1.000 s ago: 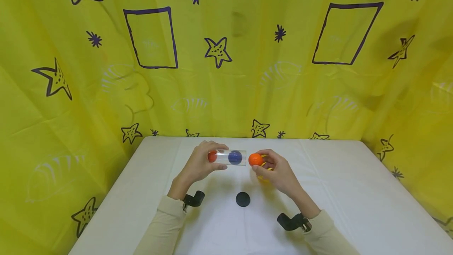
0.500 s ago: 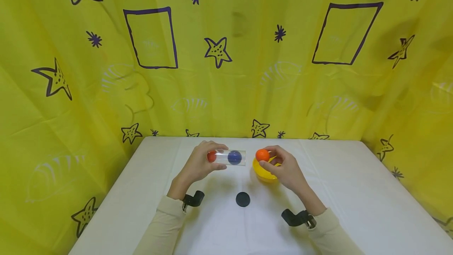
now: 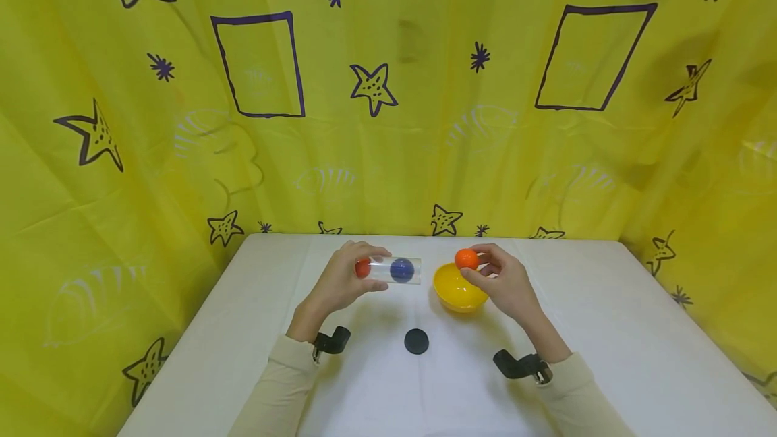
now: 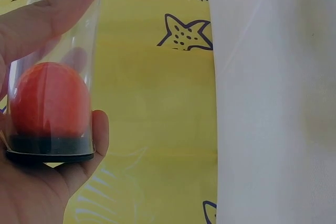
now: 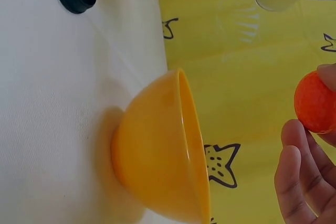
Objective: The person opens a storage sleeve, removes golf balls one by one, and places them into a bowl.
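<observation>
A: Head view. What has the left hand (image 3: 340,282) got?

B: A clear tube (image 3: 381,270), lying nearly level. Grip spread only as wide as the tube, fingers on the far side, thumb on the near. Mouth points to three o'clock.

A: Contents?

B: Two balls. A blue ball (image 3: 402,270) near the mouth; a red ball (image 3: 362,268) at the nine o'clock end, partly behind the fingers. Left wrist view adds a black base (image 4: 50,148) under the red ball. They seem to touch, though glare on the tube wall makes that hard to swear to.

A: And the right hand (image 3: 508,285)?

B: Grip narrowed to a pinch, thumb and fingertips on an orange ball (image 3: 467,259), held in the air. In head view the ball sits at twelve o'clock of the yellow bowl (image 3: 456,300), overlapping its far rim; right wrist view shows the two apart.

A: Bowl's setting?

B: Upright on the white desk (image 3: 577,329). From it, right hand at three o'clock, tube toward nine, a black cap (image 3: 416,341) between seven and eight, flat on the desk.

A: Surroundings?

B: Yellow curtain (image 3: 419,174) behind, dark stars drawn on it. Pale sleeves (image 3: 273,383), black wrist cameras (image 3: 332,340).
</observation>
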